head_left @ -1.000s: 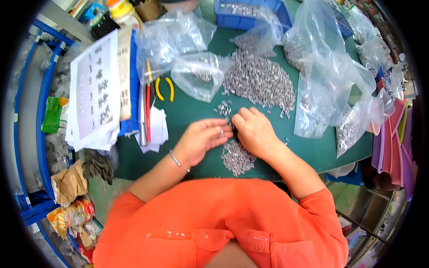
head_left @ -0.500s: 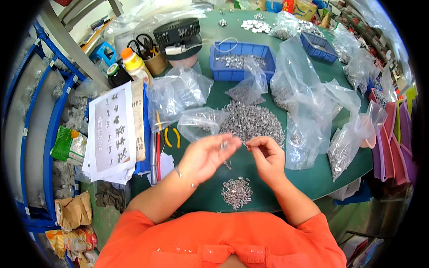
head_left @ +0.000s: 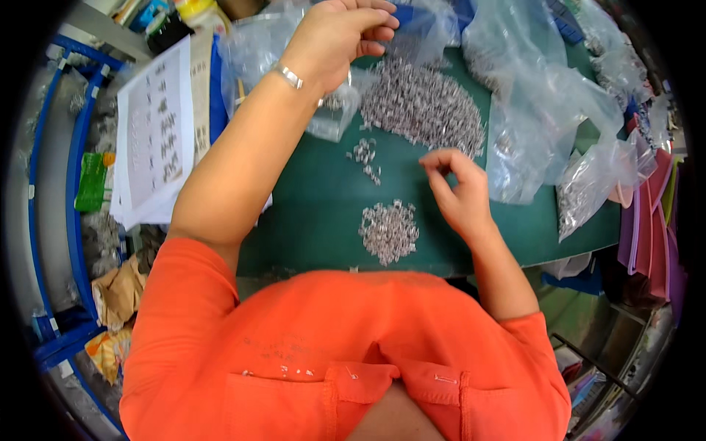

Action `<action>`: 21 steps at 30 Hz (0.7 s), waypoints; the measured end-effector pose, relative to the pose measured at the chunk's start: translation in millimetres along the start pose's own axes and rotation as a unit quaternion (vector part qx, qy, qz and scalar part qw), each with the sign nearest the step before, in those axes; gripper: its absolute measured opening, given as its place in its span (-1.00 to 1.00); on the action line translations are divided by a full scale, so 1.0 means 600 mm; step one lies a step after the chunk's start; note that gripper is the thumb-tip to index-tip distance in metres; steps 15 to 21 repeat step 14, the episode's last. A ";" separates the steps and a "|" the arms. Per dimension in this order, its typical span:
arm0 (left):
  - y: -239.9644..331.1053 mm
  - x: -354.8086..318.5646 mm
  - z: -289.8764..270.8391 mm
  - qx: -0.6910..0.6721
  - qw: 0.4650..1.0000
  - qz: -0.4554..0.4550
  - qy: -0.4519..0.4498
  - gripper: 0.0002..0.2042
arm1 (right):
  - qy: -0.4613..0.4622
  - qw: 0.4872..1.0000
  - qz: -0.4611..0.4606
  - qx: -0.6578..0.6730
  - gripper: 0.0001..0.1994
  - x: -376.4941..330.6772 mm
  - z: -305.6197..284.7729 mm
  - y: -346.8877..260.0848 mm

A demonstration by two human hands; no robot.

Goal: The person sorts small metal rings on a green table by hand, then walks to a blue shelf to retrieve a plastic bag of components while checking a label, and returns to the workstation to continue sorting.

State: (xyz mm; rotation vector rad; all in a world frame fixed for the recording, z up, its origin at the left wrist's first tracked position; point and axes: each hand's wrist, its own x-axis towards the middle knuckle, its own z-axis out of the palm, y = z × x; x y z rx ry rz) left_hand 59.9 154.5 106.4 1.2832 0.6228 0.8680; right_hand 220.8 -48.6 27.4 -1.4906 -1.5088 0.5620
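1. Near edge. The small pile [head_left: 388,231] of silvery metal parts lies on the green bench [head_left: 309,213] just in front of the orange shirt. Half a second ago both hands met above this pile; now neither hand is over it, and it looks much the same in size and place.

2. Right hand [head_left: 460,195]. It hovers just right of the small pile and just below the big heap. Its grip is pressed together: thumb and forefinger tips meet as in a pinch. Whether a part sits between them cannot be told; it is too small to see.

3. Stray parts [head_left: 365,156]. A few loose pieces lie between the small pile and the big heap, apart from both.

4. Big heap [head_left: 423,106]. The main stock of parts spreads wide and flat across the mat: small, short, grey-silver, shiny, of metal by their look. It touches the clear bags on its far and right sides.

5. Left hand [head_left: 342,33]. This is the main change: it has left the centre and now reaches far forward, arm stretched, a metal bracelet at the wrist. Its fingers are curled in toward the thumb over a clear bag [head_left: 334,110] at the top edge. Whether it holds anything cannot be told. Judgement: the joint two-handed work on a part is broken off for the moment.

6. Surroundings. Thin, crinkled, transparent bags [head_left: 544,110] of more parts lie right and far. A printed white sheet [head_left: 154,136] lies flat at left.
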 end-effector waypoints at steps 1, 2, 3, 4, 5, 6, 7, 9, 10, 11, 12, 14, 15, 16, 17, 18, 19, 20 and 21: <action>-0.001 -0.040 0.010 0.077 0.996 0.038 -0.008 -0.81 | -0.013 0.999 -0.028 -0.008 -0.89 0.005 0.008 0.002; -0.007 -0.081 0.019 0.134 0.991 0.015 -0.006 -0.82 | -0.023 0.998 -0.058 -0.018 -0.88 0.010 0.016 0.003; -0.014 -0.117 0.027 0.191 0.981 -0.008 -0.008 -0.83 | -0.031 0.995 -0.088 -0.027 -0.87 0.015 0.024 0.004; -0.041 -0.148 0.025 0.267 0.964 -0.004 -0.006 -0.87 | -0.043 0.993 -0.108 -0.026 -0.84 0.023 0.034 0.003; -0.062 -0.176 0.023 0.353 0.934 0.060 -0.016 -0.91 | -0.063 0.988 -0.135 -0.029 -0.83 0.032 0.042 0.003; -0.096 -0.189 0.015 0.415 0.894 0.167 -0.039 -0.92 | -0.082 0.983 -0.162 -0.032 -0.83 0.039 0.049 0.005; -0.119 -0.205 0.011 0.446 0.872 0.196 -0.043 -0.89 | -0.103 0.976 -0.190 -0.033 -0.82 0.045 0.056 0.009; -0.148 -0.228 0.007 0.462 0.872 0.157 -0.046 -0.86 | -0.132 0.967 -0.216 -0.041 -0.84 0.049 0.066 0.021; -0.153 -0.234 0.007 0.461 0.875 0.141 -0.040 -0.85 | -0.139 0.963 -0.223 -0.052 -0.84 0.049 0.068 0.029; -0.156 -0.239 0.007 0.460 0.878 0.125 -0.034 -0.84 | -0.145 0.960 -0.231 -0.062 -0.85 0.046 0.069 0.034; -0.159 -0.244 0.008 0.458 0.881 0.110 -0.029 -0.83 | -0.140 0.958 -0.237 -0.084 -0.86 0.044 0.067 0.034; -0.157 -0.244 0.011 0.475 0.869 0.138 -0.037 -0.78 | -0.140 0.953 -0.245 -0.110 -0.87 0.037 0.062 0.037; -0.157 -0.244 0.011 0.475 0.869 0.138 -0.037 -0.78 | -0.140 0.953 -0.245 -0.110 -0.87 0.037 0.062 0.037; -0.157 -0.244 0.011 0.475 0.869 0.138 -0.037 -0.78 | -0.140 0.953 -0.245 -0.110 -0.87 0.037 0.062 0.037; -0.157 -0.244 0.011 0.475 0.869 0.138 -0.037 -0.78 | -0.140 0.953 -0.245 -0.110 -0.87 0.037 0.062 0.037; -0.157 -0.244 0.011 0.475 0.869 0.138 -0.037 -0.78 | -0.140 0.953 -0.245 -0.110 -0.87 0.037 0.062 0.037; -0.157 -0.244 0.011 0.475 0.869 0.138 -0.037 -0.78 | -0.140 0.953 -0.245 -0.110 -0.87 0.037 0.062 0.037; -0.157 -0.244 0.011 0.475 0.869 0.138 -0.037 -0.78 | -0.140 0.953 -0.245 -0.110 -0.87 0.037 0.062 0.037; -0.157 -0.244 0.011 0.475 0.869 0.138 -0.037 -0.78 | -0.140 0.953 -0.245 -0.110 -0.87 0.037 0.062 0.037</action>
